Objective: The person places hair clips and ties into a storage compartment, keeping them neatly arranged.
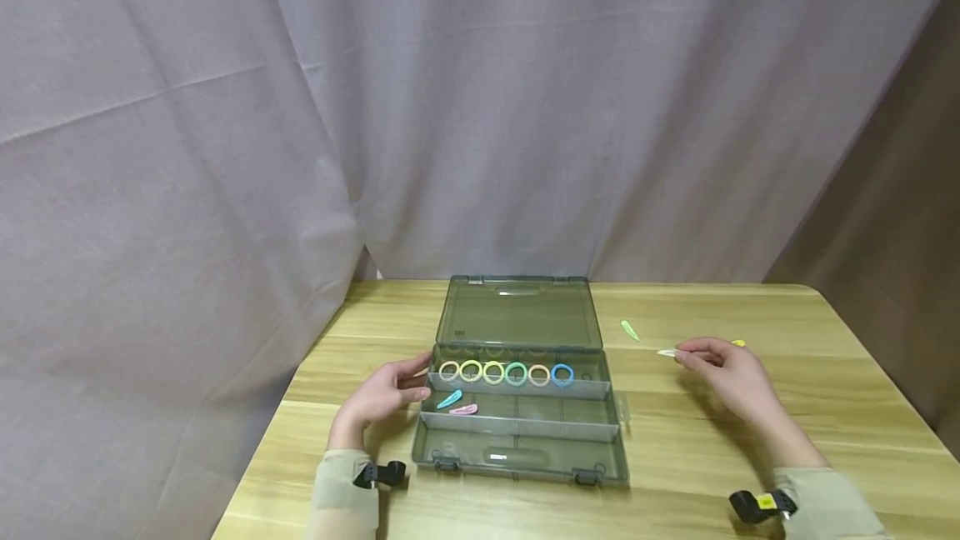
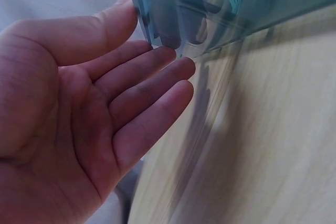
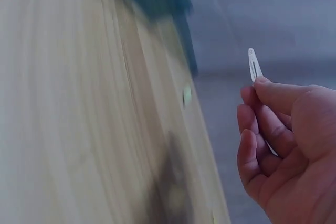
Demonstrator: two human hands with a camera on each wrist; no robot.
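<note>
My right hand (image 1: 729,375) pinches a white snap hair clip (image 3: 254,65) by one end, between thumb and forefinger, raised over the table to the right of the box. My left hand (image 1: 381,394) rests at the left side of a translucent grey-green compartment box (image 1: 517,477), its fingers fairly straight and touching the wall in the left wrist view. A teal hair clip (image 1: 449,399) and a pink hair clip (image 1: 463,410) lie in the middle compartment. In the back compartment stands a row of several coloured ring-shaped hair ties (image 1: 515,373).
The box's lid (image 1: 519,312) is tipped back, away from me. A light green hair clip (image 1: 629,330) lies on the wooden table (image 1: 675,473), right of the lid. Just behind my right hand is a yellow clip (image 1: 738,343), partly hidden. Grey curtains (image 1: 480,123) hang behind the table.
</note>
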